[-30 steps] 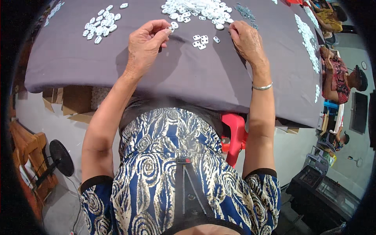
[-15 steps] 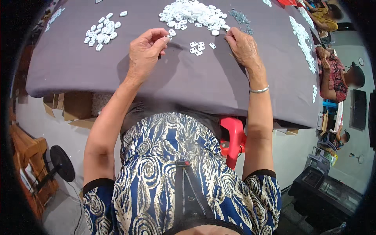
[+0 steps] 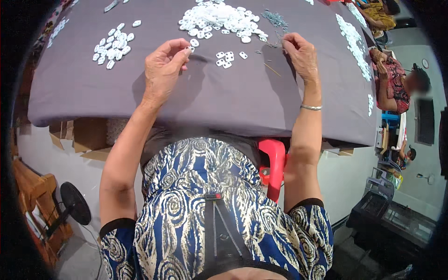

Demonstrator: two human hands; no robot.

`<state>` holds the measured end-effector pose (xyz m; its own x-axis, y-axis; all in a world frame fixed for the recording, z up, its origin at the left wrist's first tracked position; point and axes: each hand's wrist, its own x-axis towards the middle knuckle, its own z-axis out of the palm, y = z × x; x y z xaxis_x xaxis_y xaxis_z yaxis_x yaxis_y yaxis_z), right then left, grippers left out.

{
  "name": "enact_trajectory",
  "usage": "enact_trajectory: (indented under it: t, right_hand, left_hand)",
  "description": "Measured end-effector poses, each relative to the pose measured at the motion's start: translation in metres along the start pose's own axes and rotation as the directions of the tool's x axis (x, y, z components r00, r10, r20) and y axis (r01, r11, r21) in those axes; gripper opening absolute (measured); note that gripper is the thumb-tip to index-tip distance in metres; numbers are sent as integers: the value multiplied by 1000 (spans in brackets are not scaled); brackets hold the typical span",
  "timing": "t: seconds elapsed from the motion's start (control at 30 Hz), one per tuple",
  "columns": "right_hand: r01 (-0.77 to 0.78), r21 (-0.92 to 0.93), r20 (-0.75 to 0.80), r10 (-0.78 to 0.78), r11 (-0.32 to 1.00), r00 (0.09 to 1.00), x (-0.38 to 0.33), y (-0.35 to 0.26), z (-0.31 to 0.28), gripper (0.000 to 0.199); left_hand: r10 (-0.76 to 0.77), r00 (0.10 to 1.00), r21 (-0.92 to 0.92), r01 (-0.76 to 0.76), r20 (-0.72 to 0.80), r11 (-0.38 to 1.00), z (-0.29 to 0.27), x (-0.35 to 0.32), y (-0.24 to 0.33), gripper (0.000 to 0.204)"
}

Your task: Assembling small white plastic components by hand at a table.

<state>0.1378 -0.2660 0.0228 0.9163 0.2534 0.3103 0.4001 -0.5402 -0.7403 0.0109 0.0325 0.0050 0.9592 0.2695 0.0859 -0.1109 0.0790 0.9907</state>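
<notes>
On the grey cloth-covered table (image 3: 196, 100), the person's left hand (image 3: 161, 70) is raised a little above the surface with its fingers curled together, thumb and forefinger pinching a small white plastic piece (image 3: 190, 48) at the fingertips. The right hand (image 3: 301, 56) rests further right, knuckles up and fingers bent downward; its fingertips meet near a few thin metal bits (image 3: 273, 44) on the cloth, but whether they grip one cannot be told. A silver bangle (image 3: 311, 107) circles the right wrist.

Between the two hands lies a small cluster of white pieces (image 3: 227, 57). Just beyond it, toward the far edge, sits the large heap of white pieces (image 3: 219, 18), and beside that heap on its right is a small pile of grey metal parts (image 3: 275, 18). A thin stick (image 3: 273, 70) lies on the cloth near the right hand. To the far left of the left hand is a separate group of white pieces (image 3: 112, 45), well apart from the rest.

Below the table edge a red plastic stool (image 3: 275, 161) shows beside the person's patterned blue dress (image 3: 210, 210). At the right rim, another person in a red patterned top (image 3: 394, 81) sits at the same table.
</notes>
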Motion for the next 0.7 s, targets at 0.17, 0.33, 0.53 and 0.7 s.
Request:
enact_trajectory:
  t: [0.17,0.33,0.53,0.7]
  right_hand:
    - [-62,-73,202,75,995,977,-5,-1,-25,11]
    - [-36,-49,359,51,998,932,-7,-12,-12,12]
    - [166,-153,366,-100,974,925,-11,-28,5,10]
    - [-4,13,231,1,1000,973,-13,-36,4,10]
  left_hand:
    - [0,1000,4,0,3,1000,1,2,1,15]
    - [-21,1000,13,21,-3,1000,0,4,1,15]
    - [-69,997,27,70,-29,997,1,-1,5,13]
    - [-42,999,-21,42,-3,999,0,-2,1,14]
